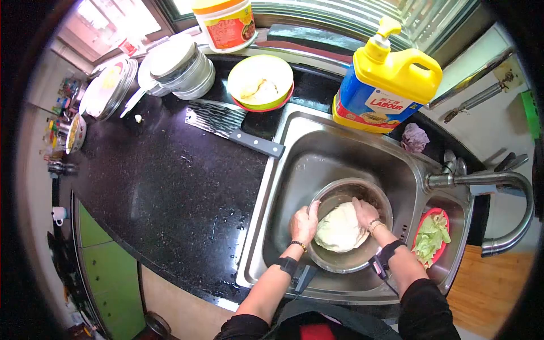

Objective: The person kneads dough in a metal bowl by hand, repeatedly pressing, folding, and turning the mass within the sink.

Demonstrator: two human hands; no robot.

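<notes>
A pale green cabbage (339, 231) sits inside a round stainless steel bowl (350, 267), which stands in the larger sink basin. My left hand (304, 224) is at the bowl's left rim, gripping it close to the cabbage; some of its fingers are hidden. Against the cabbage's upper right side, my right hand (365, 213) is curved around the leaves, inside the bowl. Both wrists wear dark straps and bracelets.
A cleaver (255, 141) lies on the black counter, its handle over the sink edge. Stacked bowls (260, 79), a yellow detergent jug (379, 85) and pots (178, 68) stand behind. Right are the faucet (507, 181) and a red basket (432, 238) with leaves.
</notes>
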